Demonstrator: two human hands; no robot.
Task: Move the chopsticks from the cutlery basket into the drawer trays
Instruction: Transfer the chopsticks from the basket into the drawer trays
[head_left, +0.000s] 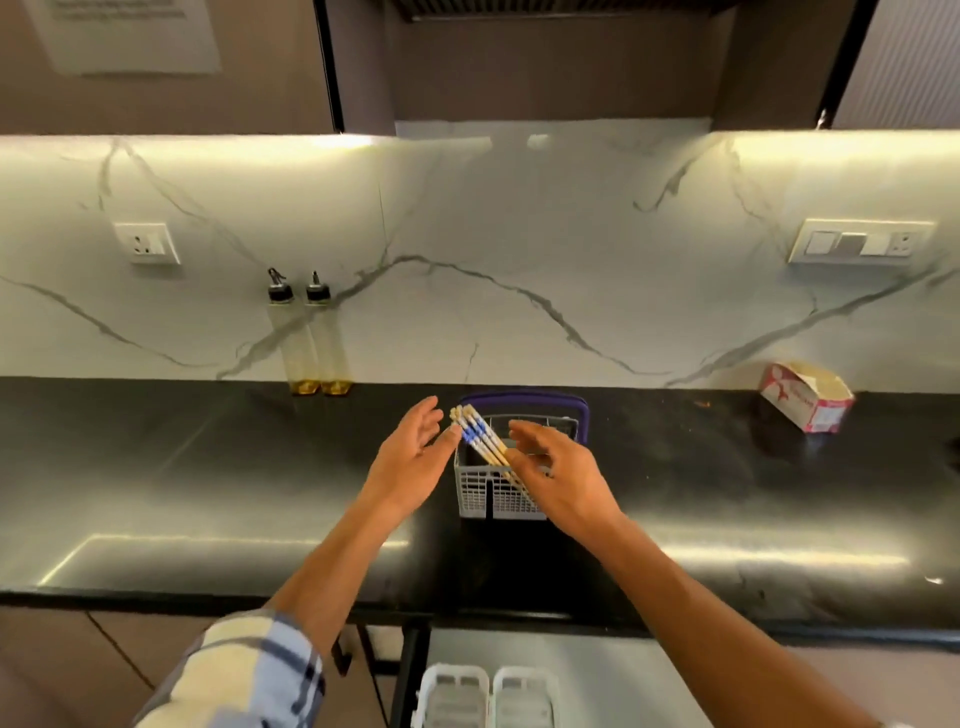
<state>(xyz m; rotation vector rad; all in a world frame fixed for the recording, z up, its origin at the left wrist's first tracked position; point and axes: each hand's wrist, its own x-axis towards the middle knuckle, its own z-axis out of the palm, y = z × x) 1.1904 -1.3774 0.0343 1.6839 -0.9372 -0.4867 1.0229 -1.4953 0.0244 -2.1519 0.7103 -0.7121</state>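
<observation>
Wooden chopsticks (480, 439) lean up-left out of the basket (498, 491), between both open hands; left hand (415, 449) touches their tips, right hand (558, 470) hovers by their shafts.

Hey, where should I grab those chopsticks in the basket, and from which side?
Grip the chopsticks on the upper banded part that sticks out over the basket rim. They lean up and to the left, so come from the left, where the left hand is, and draw them out along their slant.

The person's left arm wore a plaid sleeve (244, 675) of cream, pale blue and navy, rolled up near the elbow; the right forearm (717, 618) was bare.
</observation>
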